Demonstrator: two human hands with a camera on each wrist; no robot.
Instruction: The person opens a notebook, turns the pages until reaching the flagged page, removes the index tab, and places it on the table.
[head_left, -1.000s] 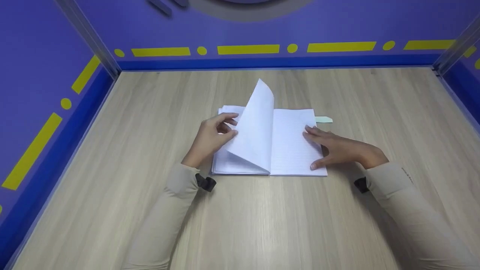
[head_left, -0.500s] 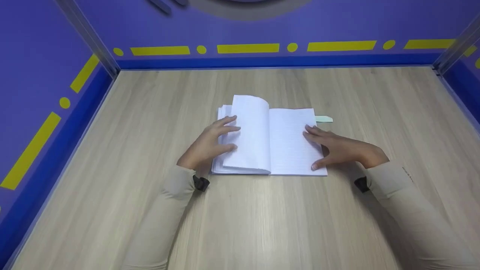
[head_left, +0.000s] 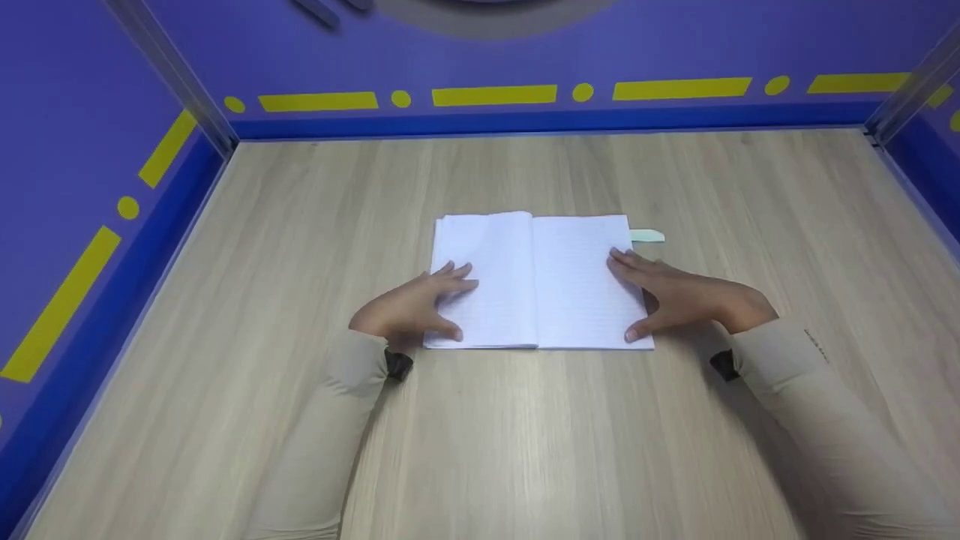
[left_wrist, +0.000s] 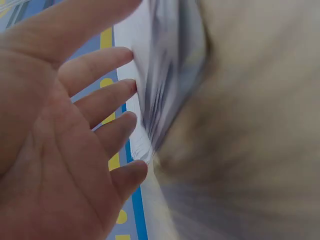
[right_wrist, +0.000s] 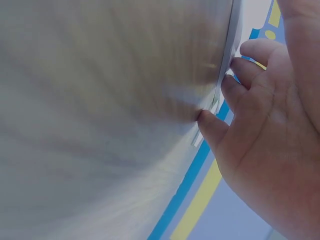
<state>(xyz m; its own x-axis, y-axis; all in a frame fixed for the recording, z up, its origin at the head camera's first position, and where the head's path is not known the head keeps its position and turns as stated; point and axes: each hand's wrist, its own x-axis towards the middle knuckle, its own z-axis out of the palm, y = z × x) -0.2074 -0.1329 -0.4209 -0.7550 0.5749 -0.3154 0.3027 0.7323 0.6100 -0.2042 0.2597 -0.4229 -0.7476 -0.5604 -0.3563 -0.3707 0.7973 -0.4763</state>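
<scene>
An open notebook (head_left: 571, 300) with ruled white pages lies on the table, both halves flat. My left hand (head_left: 417, 302) rests with spread fingers on the left page near its outer edge. On the right page's outer edge lies my right hand (head_left: 679, 292), its fingers extended and thumb apart. A pale green tab (head_left: 648, 236) sticks out past the notebook's right side. The left wrist view shows the left fingertips (left_wrist: 129, 86) against the stack of page edges (left_wrist: 162, 85). In the right wrist view, the right hand (right_wrist: 265, 105) has its fingertips along the notebook's edge.
The wood-grain table (head_left: 487, 442) reaches back to a blue-purple wall (head_left: 480, 60) with yellow dashes and dots. Side panels (head_left: 75, 187) of the same colours border it at left and right.
The raised page has come down to the left and now lies flat. My left hand let go of it, spread its fingers and settled on the left page. The right hand stayed put.
</scene>
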